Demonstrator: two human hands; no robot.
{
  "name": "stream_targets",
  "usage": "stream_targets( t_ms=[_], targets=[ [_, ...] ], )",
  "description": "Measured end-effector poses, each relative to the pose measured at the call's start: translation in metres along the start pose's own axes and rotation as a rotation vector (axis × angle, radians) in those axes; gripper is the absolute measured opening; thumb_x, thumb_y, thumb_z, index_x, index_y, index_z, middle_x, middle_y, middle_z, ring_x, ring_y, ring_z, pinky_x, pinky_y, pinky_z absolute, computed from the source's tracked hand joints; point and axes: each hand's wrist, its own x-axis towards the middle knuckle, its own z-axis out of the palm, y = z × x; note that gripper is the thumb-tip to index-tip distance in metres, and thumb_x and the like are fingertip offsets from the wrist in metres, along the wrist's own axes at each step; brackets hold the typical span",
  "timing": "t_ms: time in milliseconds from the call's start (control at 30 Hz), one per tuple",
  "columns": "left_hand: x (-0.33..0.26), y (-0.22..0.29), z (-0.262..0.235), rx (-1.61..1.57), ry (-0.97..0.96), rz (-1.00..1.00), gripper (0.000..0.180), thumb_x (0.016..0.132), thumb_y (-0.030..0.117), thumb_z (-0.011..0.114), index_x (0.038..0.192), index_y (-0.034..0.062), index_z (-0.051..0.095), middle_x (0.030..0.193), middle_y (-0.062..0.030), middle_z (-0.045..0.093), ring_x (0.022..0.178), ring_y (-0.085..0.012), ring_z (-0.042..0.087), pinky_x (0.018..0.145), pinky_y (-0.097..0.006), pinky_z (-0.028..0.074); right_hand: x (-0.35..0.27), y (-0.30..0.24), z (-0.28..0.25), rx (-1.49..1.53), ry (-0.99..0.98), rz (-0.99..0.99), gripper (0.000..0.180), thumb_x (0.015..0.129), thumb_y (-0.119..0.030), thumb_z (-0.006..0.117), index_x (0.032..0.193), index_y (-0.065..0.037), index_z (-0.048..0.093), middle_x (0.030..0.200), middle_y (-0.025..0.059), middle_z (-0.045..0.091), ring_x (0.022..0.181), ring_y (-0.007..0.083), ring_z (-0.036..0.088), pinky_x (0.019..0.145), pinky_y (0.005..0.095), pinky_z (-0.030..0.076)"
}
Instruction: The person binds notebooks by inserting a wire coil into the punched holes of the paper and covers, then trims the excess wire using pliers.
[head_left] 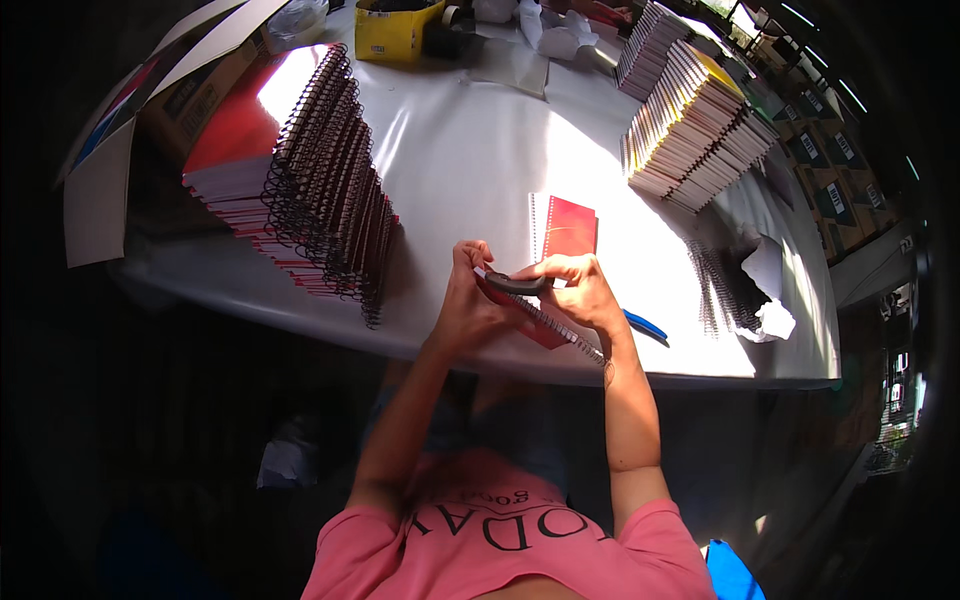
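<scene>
My left hand grips a small red notebook over the table's near edge, tilted, its cover partly hidden by my fingers. A wire coil runs along the notebook's edge and trails out past it toward my right wrist. My right hand is closed around a dark hand tool, which lies across the coil's upper end at the notebook's corner. The tool's exact kind cannot be made out. Just beyond my hands lies a red-covered notebook block with a punched white strip. A blue slim object rests beside my right forearm.
A tall stack of coil-bound red notebooks stands at left beside an open cardboard box. Piles of unbound books rise at far right. Loose black coils and crumpled paper lie at right. A yellow box stands at the back.
</scene>
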Motion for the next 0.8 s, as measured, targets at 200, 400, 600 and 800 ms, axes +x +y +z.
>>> stream_targets(
  t_ms=[200,400,600,800],
  targets=[
    [-0.003,-0.008,-0.007,0.071,0.009,0.013,0.093,0.041,0.025,0.096,0.103,0.0084,0.029,0.1,-0.0037,0.032,0.09,-0.0126,0.041,0.083,-0.028,0.041,0.005,-0.015,0.015,0.106,-0.016,0.058,0.025,0.075,0.001,0.062,0.097,-0.006,0.072,0.089,0.0087,0.072,0.078,0.0116,0.067,0.07,0.026,0.052],
    [0.001,-0.015,-0.004,0.135,0.019,0.217,0.069,0.065,0.018,0.087,0.109,0.007,0.035,0.101,-0.0032,0.037,0.094,-0.0111,0.042,0.085,-0.025,0.04,0.002,0.015,-0.004,-0.195,0.375,-0.097,0.037,0.069,0.008,0.061,0.102,-0.007,0.07,0.098,0.0135,0.069,0.089,0.0257,0.067,0.079,0.0311,0.053],
    [-0.011,0.006,-0.013,-0.285,0.066,-0.064,0.026,0.082,0.003,0.069,0.102,0.0038,0.053,0.093,-0.0013,0.055,0.087,-0.0066,0.052,0.077,-0.021,0.043,-0.073,0.024,-0.047,-0.706,0.421,0.583,0.084,0.075,-0.043,0.071,0.144,-0.013,0.033,0.143,0.0166,0.04,0.132,0.0325,0.037,0.106,0.0531,0.026],
    [-0.021,0.028,0.005,-0.31,0.231,-0.233,0.022,0.078,0.002,0.073,0.097,0.0004,0.063,0.091,-0.0065,0.064,0.086,-0.0116,0.061,0.076,-0.025,0.051,-0.146,0.055,-0.006,-1.132,0.549,0.347,0.043,0.093,-0.034,0.054,0.128,-0.009,0.052,0.114,0.0141,0.052,0.11,0.0307,0.049,0.092,0.0535,0.034]
  ],
)
